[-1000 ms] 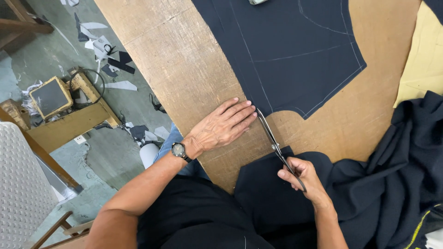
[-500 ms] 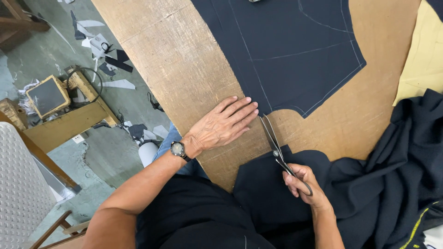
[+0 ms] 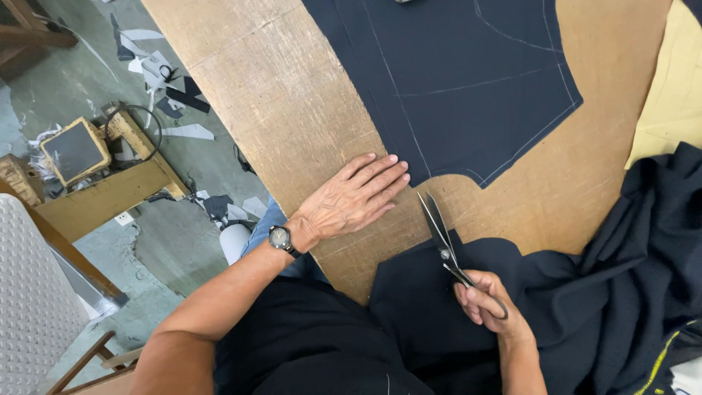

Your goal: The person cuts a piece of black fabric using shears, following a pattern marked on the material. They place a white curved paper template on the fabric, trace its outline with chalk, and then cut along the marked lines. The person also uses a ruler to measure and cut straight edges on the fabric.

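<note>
Scissors are sitting in the right hand, fingers wrapped through the handle loops, blades shut or nearly so and pointing away from the body toward the cut edge of the dark navy cloth panel. Left hand is lying flat and spread on the bare brown table, holding nothing, fingertips just reaching the near edge of the panel; a wristwatch is showing on that wrist.

Panel is lying smooth on the table, marked with pale chalk lines, well clear of the table edge. Judgement: cloth of this kind is likely handling as soft, light and limp, apt to creep or ripple under the blades, so a flat palm near the line is the sensible hold rather than a pinch. Scissors look heavy and stiff, all metal; grip belongs at the loops.

A heap of loose dark fabric is bunching at the right, touching the right forearm and crowding the space beside the scissors. A pale yellow sheet is lying at the far right. Paper and cloth scraps are littering the floor at left, beside a wooden bench carrying a small boxed device.
</note>
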